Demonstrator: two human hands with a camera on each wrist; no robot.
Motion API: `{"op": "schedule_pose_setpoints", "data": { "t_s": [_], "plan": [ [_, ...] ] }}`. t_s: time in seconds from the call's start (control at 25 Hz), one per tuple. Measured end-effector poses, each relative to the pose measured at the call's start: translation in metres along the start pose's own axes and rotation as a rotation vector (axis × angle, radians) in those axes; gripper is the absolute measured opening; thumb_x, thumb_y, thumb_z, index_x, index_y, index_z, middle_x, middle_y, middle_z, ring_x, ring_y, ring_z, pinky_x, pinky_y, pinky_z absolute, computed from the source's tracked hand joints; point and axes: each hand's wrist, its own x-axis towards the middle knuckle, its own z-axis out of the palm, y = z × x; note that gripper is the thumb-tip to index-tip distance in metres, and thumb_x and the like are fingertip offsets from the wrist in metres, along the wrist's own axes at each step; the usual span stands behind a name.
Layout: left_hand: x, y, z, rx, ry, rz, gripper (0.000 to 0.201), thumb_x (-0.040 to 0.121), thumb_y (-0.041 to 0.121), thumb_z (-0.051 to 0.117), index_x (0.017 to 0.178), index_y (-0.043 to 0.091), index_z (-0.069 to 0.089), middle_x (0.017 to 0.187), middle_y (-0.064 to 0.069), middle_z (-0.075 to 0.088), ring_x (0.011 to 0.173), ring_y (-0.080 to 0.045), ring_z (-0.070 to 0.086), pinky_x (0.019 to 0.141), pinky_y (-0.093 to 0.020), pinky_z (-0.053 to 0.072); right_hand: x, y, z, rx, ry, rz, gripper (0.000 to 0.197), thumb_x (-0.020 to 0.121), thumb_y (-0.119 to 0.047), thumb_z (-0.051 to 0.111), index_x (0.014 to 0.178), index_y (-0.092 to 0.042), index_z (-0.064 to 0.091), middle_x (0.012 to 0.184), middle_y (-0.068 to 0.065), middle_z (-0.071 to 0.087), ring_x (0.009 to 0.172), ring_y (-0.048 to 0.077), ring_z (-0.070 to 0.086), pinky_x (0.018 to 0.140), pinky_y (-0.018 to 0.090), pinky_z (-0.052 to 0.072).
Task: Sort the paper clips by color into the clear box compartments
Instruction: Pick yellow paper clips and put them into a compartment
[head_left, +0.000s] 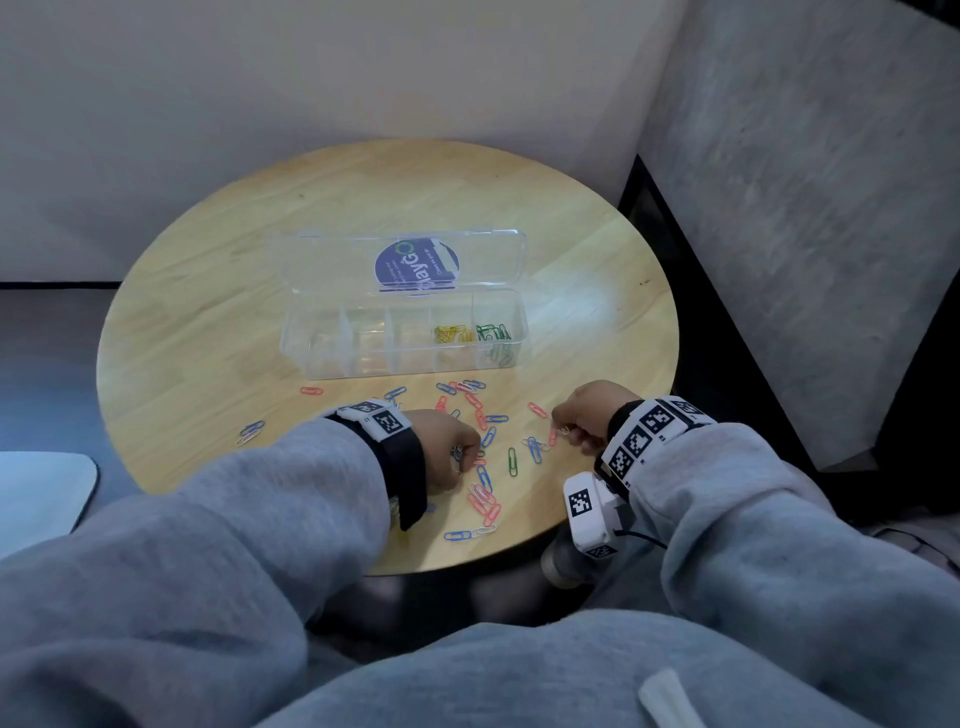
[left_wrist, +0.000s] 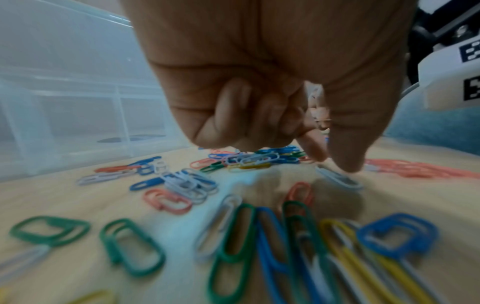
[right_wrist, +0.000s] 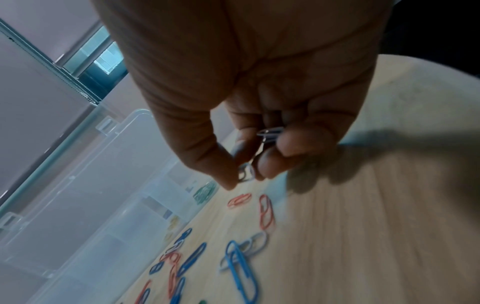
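Round table: right fingers pinch white clips; left fingers press another.

A round blue sticker on the open lid of the clear box, frame centre — mirrored white letters, roughly "ayaG"; the small print is illegible.
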Motion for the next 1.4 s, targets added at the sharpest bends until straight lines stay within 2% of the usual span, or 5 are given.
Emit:
{"op": "schedule_pose_setpoints", "data": {
  "t_s": [0.36,0.72,0.96,1.16,1.4],
  "plan": [
    [0.004,-0.004,-0.004,0.118,-0.072,0.044,0.011,0.079,0.018,0.062,0.083,0.026,0.055,0.077,0.006,0.051,0.079,-0.017,0.049,0.053,-0.020,0.032,0.015,0.000,0.015,0.241,-0.125,0.113,0.034,0.094,-0.001,0.024,0.063,-0.009,0.036,0.060,0.006,0.031,0.035,0.013,0.030,0.031,0.011,0.020],
    [0.002,-0.017,-0.007,-0.399,-0.042,-0.066,0.014,0.074,0.013,0.060,0.063,0.022,0.057,0.065,0.004,0.061,0.062,-0.013,0.053,0.064,-0.024,0.047,0.001,0.001,0.018,-0.246,-0.008,-0.151,0.006,0.082,-0.008,0.057,0.078,-0.012,0.057,0.075,0.009,0.057,0.060,0.021,0.049,0.052,0.023,0.036],
    [0.000,-0.025,-0.020,-0.833,0.010,-0.026,0.032,0.077,-0.008,0.060,0.058,0.017,0.051,0.056,-0.002,0.048,0.047,-0.011,0.036,0.045,-0.018,0.027,0.006,-0.004,0.028,-0.454,0.064,-0.185,0.026,0.083,-0.023,0.065,0.069,-0.027,0.044,0.089,-0.002,0.050,0.087,0.017,0.049,0.074,0.022,0.039],
    [-0.005,-0.013,-0.022,-0.935,-0.039,-0.180,0.035,0.091,-0.005,0.033,0.072,0.011,0.058,0.049,-0.001,0.043,0.031,-0.004,0.039,0.031,-0.011,0.026,0.016,-0.006,0.024,-0.362,0.064,-0.150,0.032,0.073,-0.026,0.074,0.064,-0.028,0.044,0.089,0.005,0.054,0.084,0.020,0.049,0.071,0.023,0.039],
    [0.000,-0.013,-0.019,-0.842,-0.046,-0.252,0.017,0.083,0.008,0.045,0.067,0.011,0.050,0.063,-0.005,0.047,0.041,-0.011,0.043,0.040,-0.014,0.029,0.013,0.000,0.015,-0.074,0.010,-0.205,0.024,0.080,-0.004,0.062,0.063,-0.015,0.050,0.056,0.006,0.055,0.040,0.016,0.048,0.045,0.017,0.037]
  ]
}}
